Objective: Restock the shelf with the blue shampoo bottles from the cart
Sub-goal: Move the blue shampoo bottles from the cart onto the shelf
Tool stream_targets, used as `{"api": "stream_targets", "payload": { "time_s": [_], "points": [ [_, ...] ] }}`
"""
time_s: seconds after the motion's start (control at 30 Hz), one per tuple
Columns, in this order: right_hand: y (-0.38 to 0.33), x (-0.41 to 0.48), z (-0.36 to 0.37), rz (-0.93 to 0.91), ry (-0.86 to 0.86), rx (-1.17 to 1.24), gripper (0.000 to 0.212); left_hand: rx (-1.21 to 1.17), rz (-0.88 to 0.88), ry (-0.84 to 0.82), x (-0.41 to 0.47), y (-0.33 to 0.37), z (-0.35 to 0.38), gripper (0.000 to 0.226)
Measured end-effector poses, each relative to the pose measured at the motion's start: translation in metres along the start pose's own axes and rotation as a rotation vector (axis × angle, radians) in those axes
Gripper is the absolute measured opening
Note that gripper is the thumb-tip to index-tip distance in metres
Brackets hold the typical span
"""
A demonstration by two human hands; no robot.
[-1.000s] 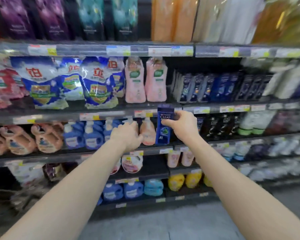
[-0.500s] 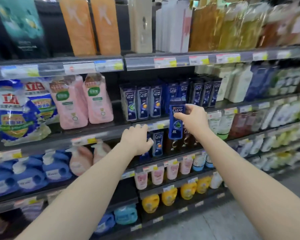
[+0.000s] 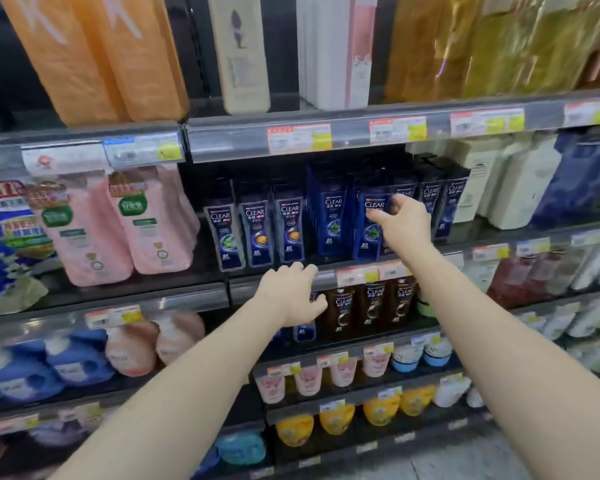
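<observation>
The right hand (image 3: 404,221) holds a blue shampoo bottle (image 3: 371,223) upright on the shelf (image 3: 326,268) in its grip, while the left hand (image 3: 291,292) hangs loosely curled, holding nothing.

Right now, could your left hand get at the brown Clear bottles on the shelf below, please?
Probably yes. The left hand hangs open just in front of that lower shelf, beside the brown bottles, with nothing between them; the right hand is busy with the blue bottle above.

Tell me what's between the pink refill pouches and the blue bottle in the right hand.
Four CLEAR bottles stand in a row between the pink pouches and the blue bottle at the right hand, in the head view.
</observation>
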State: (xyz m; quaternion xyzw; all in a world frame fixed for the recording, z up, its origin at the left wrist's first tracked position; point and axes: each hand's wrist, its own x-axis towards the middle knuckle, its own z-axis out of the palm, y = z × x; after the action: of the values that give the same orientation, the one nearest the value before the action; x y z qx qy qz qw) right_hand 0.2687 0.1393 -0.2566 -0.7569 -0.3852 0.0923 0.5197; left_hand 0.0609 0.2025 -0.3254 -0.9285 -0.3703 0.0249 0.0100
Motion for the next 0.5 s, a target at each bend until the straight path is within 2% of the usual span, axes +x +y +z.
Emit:
{"api": "stream_targets", "payload": {
  "time_s": [0.07, 0.2, 0.3, 0.5],
  "points": [
    [0.01, 0.015, 0.001, 0.02, -0.025, -0.043, 0.029, -0.019, -0.027, 0.011, 0.004, 0.008, 0.0, 0.065],
    [0.024, 0.033, 0.002, 0.029, -0.098, -0.014, 0.049, -0.037, -0.123, 0.035, 0.008, 0.023, -0.001, 0.063],
    [0.029, 0.043, 0.004, -0.009, -0.149, 0.011, 0.049, -0.054, -0.177, 0.047, 0.01, 0.033, -0.001, 0.063],
    [0.044, 0.054, 0.01, 0.034, -0.198, 0.101, 0.053, -0.075, -0.268, 0.056, 0.006, 0.051, 0.001, 0.062]
  ]
}}
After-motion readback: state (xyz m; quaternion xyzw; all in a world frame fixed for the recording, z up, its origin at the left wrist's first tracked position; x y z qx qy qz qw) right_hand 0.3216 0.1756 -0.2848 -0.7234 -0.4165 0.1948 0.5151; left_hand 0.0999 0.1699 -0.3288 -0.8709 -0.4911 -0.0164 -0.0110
